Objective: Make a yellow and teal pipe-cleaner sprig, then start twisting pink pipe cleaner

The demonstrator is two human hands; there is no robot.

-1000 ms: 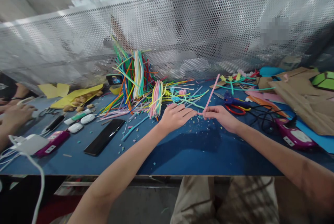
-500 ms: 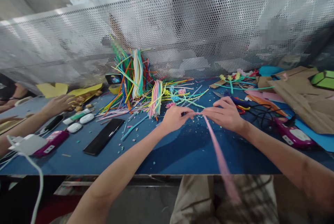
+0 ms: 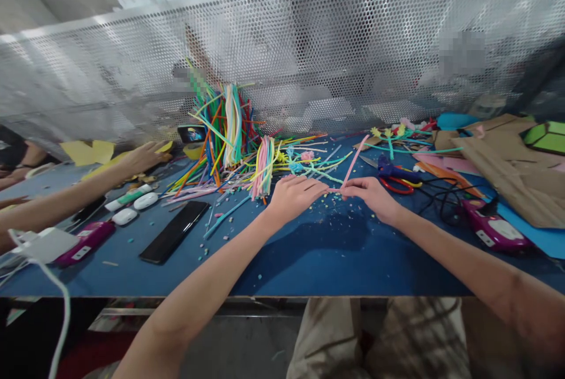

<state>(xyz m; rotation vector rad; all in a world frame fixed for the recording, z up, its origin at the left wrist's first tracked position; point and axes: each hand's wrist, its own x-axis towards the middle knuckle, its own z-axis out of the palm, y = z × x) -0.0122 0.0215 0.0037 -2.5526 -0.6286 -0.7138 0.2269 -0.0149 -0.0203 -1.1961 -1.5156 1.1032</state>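
Over the blue table (image 3: 309, 261), my left hand (image 3: 295, 195) and my right hand (image 3: 371, 195) meet fingertip to fingertip. Both pinch a pink pipe cleaner (image 3: 355, 160), whose free end rises up and away toward the back. Just behind my hands lies a heap of coloured pipe cleaners (image 3: 247, 155), some standing upright in a bundle (image 3: 229, 120).
A black phone (image 3: 173, 230), white earbud cases (image 3: 132, 208) and a magenta device (image 3: 86, 240) lie to the left. Another person's arm (image 3: 79, 196) reaches across there. A blue glue gun (image 3: 392, 168), cables, a magenta gadget (image 3: 497, 227) and brown paper (image 3: 516, 173) lie right. A perforated metal screen (image 3: 353, 43) stands behind.
The pink pipe cleaner swung down toward me, then back up to point away. My hands stayed together. The other person's hand reached farther along the left side toward the back.
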